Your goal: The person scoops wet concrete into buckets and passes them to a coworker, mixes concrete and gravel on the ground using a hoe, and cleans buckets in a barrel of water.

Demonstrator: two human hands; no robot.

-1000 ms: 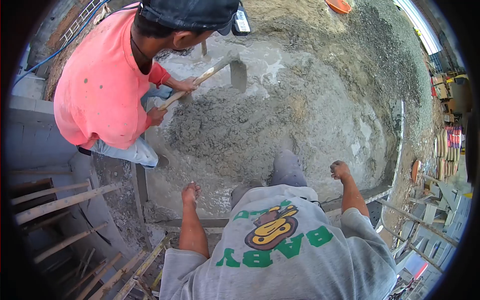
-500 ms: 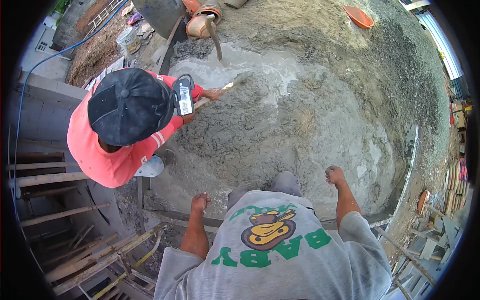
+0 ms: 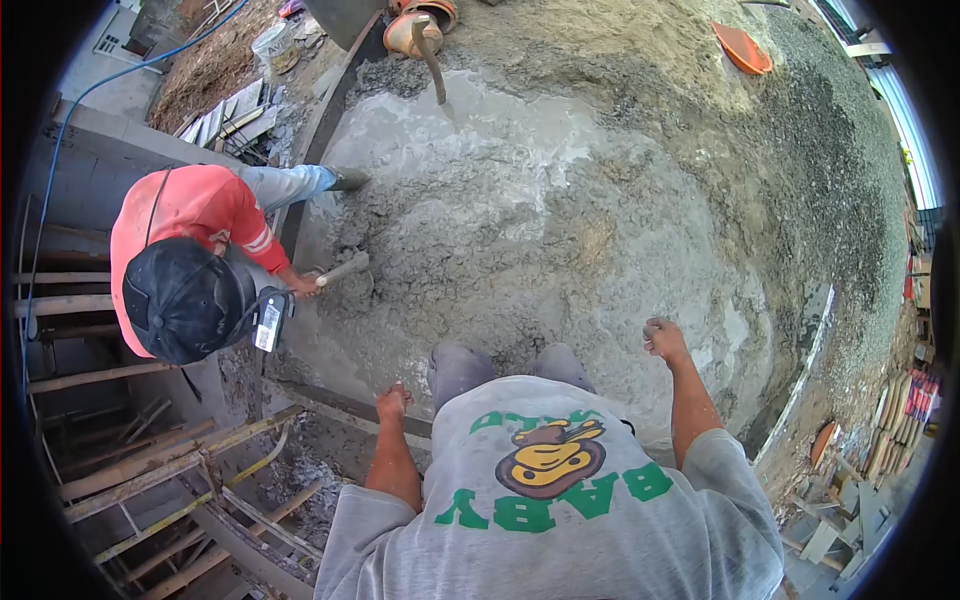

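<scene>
My left hand (image 3: 394, 402) hangs above the near edge of the wet grey mix (image 3: 500, 250), its fingers curled in with nothing visible in them. Further right, my right hand (image 3: 664, 338) is held over the mix, also loosely closed and empty. Neither hand touches a tool. My knees show between them, low in the mix. On the left a co-worker in a red shirt (image 3: 180, 205) bends forward and grips a wooden tool handle (image 3: 345, 268), whose head is down in the mix. A curved wooden handle (image 3: 430, 65) stands up from the far side of the mix.
Boards edge the mix on the left (image 3: 310, 140) and right (image 3: 800, 360). Wooden poles and a metal frame (image 3: 180, 490) fill the lower left. Clay-coloured buckets (image 3: 405, 37) lie at the back. An orange pan (image 3: 742, 48) rests on the sand, beside gravel (image 3: 840, 150).
The co-worker has shifted down and left, pulling the tool toward the left edge of the mix. The view has moved, showing more of the left side. My hands remain loosely curled in much the same place.
</scene>
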